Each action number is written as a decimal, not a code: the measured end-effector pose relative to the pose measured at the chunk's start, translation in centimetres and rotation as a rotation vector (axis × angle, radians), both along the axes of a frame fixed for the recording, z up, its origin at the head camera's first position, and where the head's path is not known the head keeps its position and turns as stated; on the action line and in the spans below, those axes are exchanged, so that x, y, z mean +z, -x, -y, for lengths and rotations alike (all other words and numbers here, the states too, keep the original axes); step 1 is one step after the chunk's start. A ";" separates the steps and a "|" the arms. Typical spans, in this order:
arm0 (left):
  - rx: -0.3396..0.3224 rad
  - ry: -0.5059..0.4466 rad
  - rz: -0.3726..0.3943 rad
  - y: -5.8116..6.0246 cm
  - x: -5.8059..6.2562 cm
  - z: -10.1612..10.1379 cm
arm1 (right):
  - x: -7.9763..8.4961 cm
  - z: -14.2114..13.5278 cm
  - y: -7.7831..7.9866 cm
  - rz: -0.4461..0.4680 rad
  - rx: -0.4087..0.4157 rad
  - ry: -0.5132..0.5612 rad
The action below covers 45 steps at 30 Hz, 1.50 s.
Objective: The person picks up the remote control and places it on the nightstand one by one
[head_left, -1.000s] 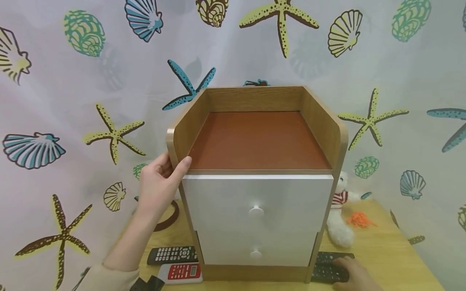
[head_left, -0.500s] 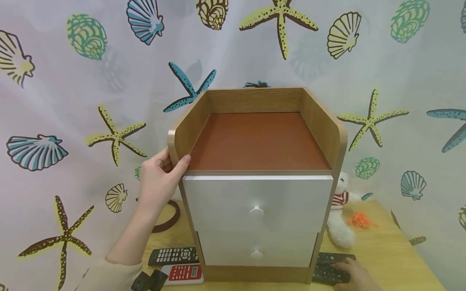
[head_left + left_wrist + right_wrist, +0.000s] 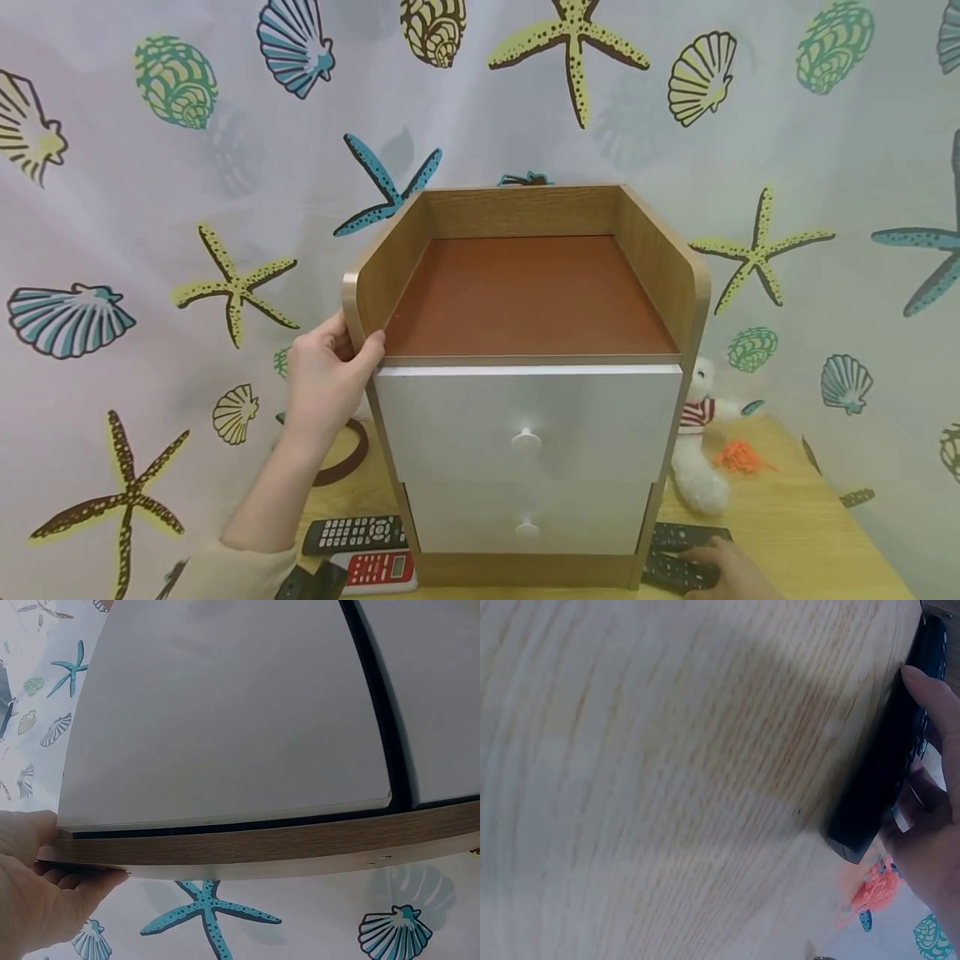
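A small wooden cabinet (image 3: 525,358) with two white drawers (image 3: 465,425) stands in the middle of the head view. My left hand (image 3: 322,375) grips its left side panel near the top, thumb on the front side and fingers behind. The left wrist view shows that same hand (image 3: 45,892) at the panel's edge. To the right of the cabinet, my right hand (image 3: 727,571) holds a black remote control (image 3: 675,573). In the right wrist view, thumb and fingers pinch this remote (image 3: 885,765) along its sides, tilted on edge. A second black remote (image 3: 690,536) lies just behind it.
Left of the cabinet lie a black remote (image 3: 356,533), a red-and-white calculator (image 3: 378,569) and a brown ring-shaped thing (image 3: 348,467). A white plush toy (image 3: 697,467) and an orange tangle (image 3: 740,456) sit at the right. A shell-patterned curtain (image 3: 525,100) hangs behind.
The nearer black remote has parted slightly from the one behind it, with my right fingers now round it. My left hand keeps its hold on the cabinet. The head view has shifted slightly.
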<state>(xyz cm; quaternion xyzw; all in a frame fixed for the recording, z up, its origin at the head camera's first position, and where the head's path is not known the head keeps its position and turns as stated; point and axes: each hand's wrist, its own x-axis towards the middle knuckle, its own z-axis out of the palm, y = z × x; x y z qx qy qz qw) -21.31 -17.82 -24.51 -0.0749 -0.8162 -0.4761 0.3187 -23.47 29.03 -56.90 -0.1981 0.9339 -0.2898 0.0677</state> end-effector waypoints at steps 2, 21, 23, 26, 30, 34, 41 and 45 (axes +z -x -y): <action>0.000 -0.003 -0.001 0.0 -0.1 0.0 | 0.2 -0.1 0.0 0.028 -0.003 0.018; -0.031 -0.036 -0.054 0.4 -0.5 0.2 | 2.6 0.1 -0.7 0.093 -0.073 0.085; -0.030 -0.035 -0.061 0.4 -0.5 0.2 | 3.1 0.0 -0.8 0.076 -0.075 0.077; -0.029 -0.033 -0.069 0.4 -0.5 0.2 | 3.9 -0.2 -1.2 0.081 -0.089 0.077; -0.026 -0.032 -0.074 0.4 -0.6 0.3 | 5.2 -0.5 -1.7 0.141 -0.131 0.085; -0.022 -0.032 -0.075 0.4 -0.7 0.2 | 6.3 -1.1 -2.1 0.083 -0.079 0.076; -0.020 -0.036 -0.069 0.3 -0.8 0.0 | 8.6 -1.7 -3.3 -0.066 -0.007 0.119; -0.026 -0.039 -0.075 0.3 -0.8 -0.1 | 9.9 -1.6 -4.5 -0.132 -0.021 0.099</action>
